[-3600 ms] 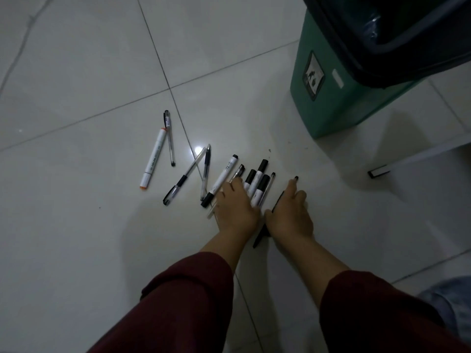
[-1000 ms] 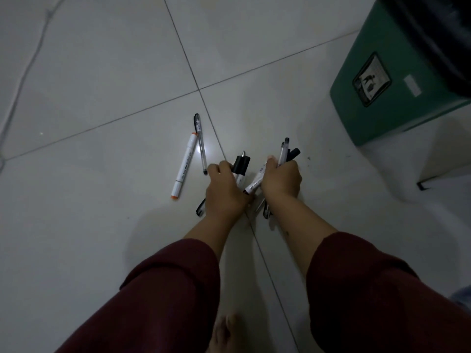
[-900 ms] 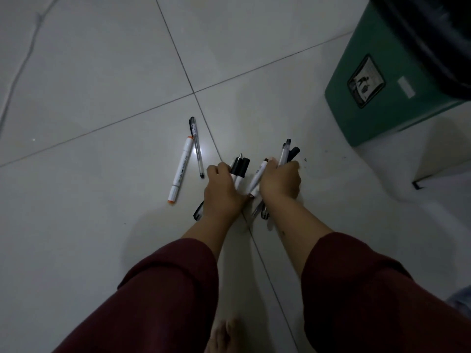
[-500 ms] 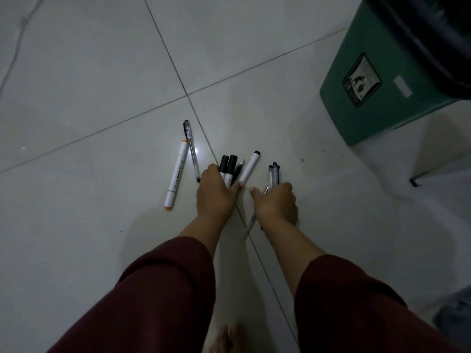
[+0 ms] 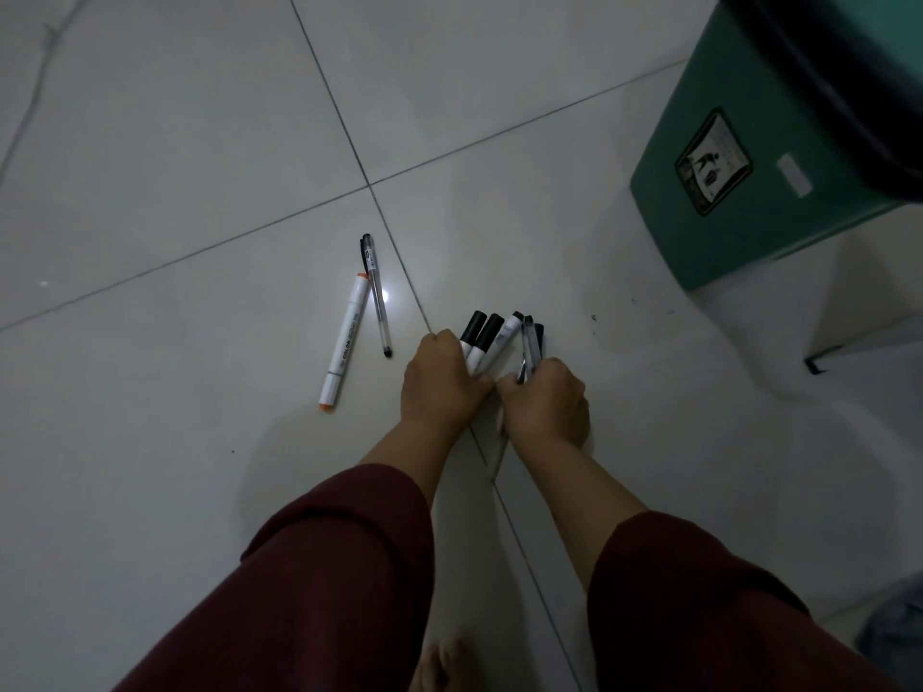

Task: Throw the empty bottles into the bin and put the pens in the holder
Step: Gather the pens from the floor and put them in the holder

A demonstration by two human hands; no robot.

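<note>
Pens point(image 5: 487, 337) bunched on the floor point(image 5: 200, 142), both hands low, left hand point(image 5: 439, 379) and right hand point(image 5: 547, 399) fingers closed around them; white marker point(image 5: 344, 342) and clear pen point(image 5: 377, 297) loose left, green bin point(image 5: 739, 192) right.

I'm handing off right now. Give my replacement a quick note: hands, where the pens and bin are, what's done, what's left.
Left hand: closed on a bunch of black-capped markers, low at the floor.
Right hand: closed on thin pens, pressed up against the left bunch.
Loose on the floor, left of the hands: white marker and clear pen, touching near their far ends.
Green bin stands to the upper right. No bottles and no holder in view.
Done: most pens gathered.
Left: pick up the two loose ones, find the holder, drop all in.
</note>
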